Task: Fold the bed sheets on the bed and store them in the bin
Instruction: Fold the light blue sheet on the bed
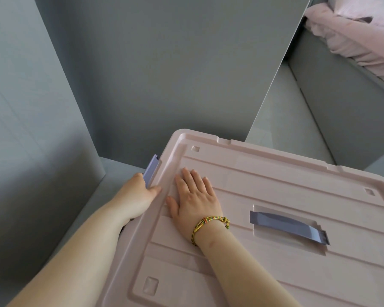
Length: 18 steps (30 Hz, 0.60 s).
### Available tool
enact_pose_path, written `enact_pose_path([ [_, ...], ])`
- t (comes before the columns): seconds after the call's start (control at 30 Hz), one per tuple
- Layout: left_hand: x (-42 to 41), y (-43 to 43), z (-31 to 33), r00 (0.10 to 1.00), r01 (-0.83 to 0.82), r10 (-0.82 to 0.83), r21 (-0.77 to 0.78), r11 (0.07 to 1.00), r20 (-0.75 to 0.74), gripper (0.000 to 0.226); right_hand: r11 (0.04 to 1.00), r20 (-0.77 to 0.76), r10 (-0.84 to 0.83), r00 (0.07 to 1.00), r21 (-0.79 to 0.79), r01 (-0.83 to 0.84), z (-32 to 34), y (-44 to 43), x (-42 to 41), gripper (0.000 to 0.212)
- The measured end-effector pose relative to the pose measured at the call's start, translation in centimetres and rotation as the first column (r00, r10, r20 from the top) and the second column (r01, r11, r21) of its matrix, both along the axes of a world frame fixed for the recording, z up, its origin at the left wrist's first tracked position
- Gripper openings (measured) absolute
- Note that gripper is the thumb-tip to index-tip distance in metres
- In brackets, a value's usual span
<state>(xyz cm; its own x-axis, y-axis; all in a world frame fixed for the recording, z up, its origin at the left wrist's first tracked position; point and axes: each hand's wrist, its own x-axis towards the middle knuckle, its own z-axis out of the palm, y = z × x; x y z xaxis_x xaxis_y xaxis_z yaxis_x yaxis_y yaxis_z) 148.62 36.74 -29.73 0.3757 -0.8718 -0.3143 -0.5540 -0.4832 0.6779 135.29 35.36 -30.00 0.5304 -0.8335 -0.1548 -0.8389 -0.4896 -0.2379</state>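
Note:
A pale pink plastic bin fills the lower right, closed by its ribbed lid (286,196). A purple handle (290,227) lies flat in a recess on top. On the lid's left edge a purple latch (150,170) sticks up. My left hand (140,193) grips that latch from the side, thumb on the lid's rim. My right hand (195,196) lies flat on the lid next to it, fingers spread, a braided bracelet on the wrist. Pink bed sheets (364,34) lie crumpled on the bed at the top right.
A tall grey cabinet door (164,74) stands right behind the bin, with another grey panel (31,107) at the left. The grey bed base (341,96) runs along the right, with a strip of light floor (282,120) between it and the door.

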Motion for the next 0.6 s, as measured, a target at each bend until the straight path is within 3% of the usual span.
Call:
enact_pose_path([
  [0.13, -0.5, 0.1, 0.0, 0.991, 0.029, -0.034, 0.04, 0.999, 0.131, 0.02, 1.0, -0.003, 0.007, 1.0, -0.023, -0.007, -0.2, 0.0, 0.0, 0.058],
  [0.3, -0.5, 0.1, 0.1, 0.987, 0.025, -0.035, 0.067, 0.997, 0.157, 0.022, 0.999, 0.043, 0.005, 0.999, -0.032, -0.003, -0.2, -0.1, -0.1, 0.057],
  [0.43, -0.6, 0.3, 0.0, 0.968, 0.055, -0.069, 0.065, 0.996, 0.239, 0.038, 0.997, 0.247, -0.073, 0.966, 0.032, 0.067, 0.4, -0.2, -1.8, 0.055],
  [0.47, -0.6, 0.4, -0.1, 0.963, 0.059, -0.074, 0.065, 0.996, 0.258, 0.04, 0.987, 0.329, -0.115, 0.937, -0.067, 0.145, 0.6, -0.4, -3.0, 0.056],
  [0.53, -0.7, 0.5, -0.2, 0.951, 0.075, -0.092, 0.068, 0.995, 0.294, 0.038, 0.866, 0.475, -0.255, 0.842, -0.274, 0.417, 1.2, -0.9, -7.0, 0.05],
  [0.6, -0.5, 0.5, -0.1, 0.944, 0.091, -0.108, 0.069, 0.993, 0.312, 0.035, 0.746, 0.423, -0.529, 0.736, -0.182, 0.641, 2.4, -0.8, -12.5, 0.046],
])
